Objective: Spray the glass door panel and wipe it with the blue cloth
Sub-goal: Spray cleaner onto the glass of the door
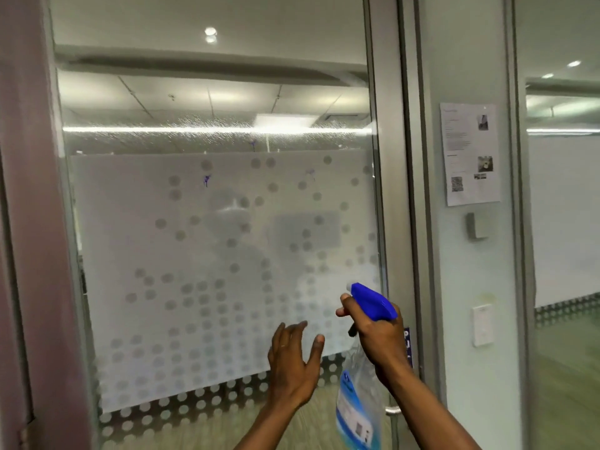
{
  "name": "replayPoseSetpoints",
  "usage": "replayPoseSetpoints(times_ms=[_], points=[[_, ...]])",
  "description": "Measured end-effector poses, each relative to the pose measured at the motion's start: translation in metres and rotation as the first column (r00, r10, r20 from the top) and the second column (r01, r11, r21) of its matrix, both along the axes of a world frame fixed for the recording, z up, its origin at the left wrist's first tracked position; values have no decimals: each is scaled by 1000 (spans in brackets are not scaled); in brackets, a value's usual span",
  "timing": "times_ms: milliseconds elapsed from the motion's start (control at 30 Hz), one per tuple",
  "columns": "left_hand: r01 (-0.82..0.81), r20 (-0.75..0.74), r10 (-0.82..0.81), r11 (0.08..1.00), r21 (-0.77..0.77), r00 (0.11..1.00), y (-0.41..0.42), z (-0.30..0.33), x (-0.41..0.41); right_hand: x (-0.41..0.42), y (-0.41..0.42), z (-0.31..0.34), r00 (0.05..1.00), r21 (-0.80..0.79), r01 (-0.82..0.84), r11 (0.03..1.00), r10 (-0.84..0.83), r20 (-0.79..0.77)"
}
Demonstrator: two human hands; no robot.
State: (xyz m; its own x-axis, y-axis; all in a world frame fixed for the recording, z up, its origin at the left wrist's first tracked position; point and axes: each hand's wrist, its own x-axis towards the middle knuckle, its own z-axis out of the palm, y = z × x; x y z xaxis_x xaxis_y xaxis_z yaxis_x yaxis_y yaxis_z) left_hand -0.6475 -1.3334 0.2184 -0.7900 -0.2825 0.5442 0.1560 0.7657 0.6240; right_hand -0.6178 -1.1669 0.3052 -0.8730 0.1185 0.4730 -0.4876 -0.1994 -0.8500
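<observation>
The glass door panel (pixel 207 228) fills the middle of the view, frosted with a dotted film and marked by small blue smudges near its upper part. Fine droplets speckle the clear strip above the film. My right hand (pixel 380 336) grips a clear spray bottle (pixel 357 404) with a blue trigger head, held close to the glass at the lower right, nozzle pointing at the panel. My left hand (pixel 292 362) is raised beside it, fingers spread, holding nothing. No blue cloth is in view.
A metal door frame (pixel 389 190) runs down the right of the panel, with a handle (pixel 391 410) low down. A paper notice (pixel 470 154), a small grey box and a white switch plate hang on the wall to the right. A brown frame edges the left.
</observation>
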Motion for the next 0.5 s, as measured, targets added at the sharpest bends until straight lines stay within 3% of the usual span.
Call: replayPoseSetpoints(times_ms=[167,367,500], points=[[281,3,-286,946,163,958,61,-30,14,-1,34,-24,998,4,38,999,-39,54],[564,69,-625,743,361,778,127,-47,39,6,89,-40,990,-5,94,996,-93,106],[629,67,-729,630,456,681,176,-56,54,21,143,-51,987,23,98,995,-100,130]])
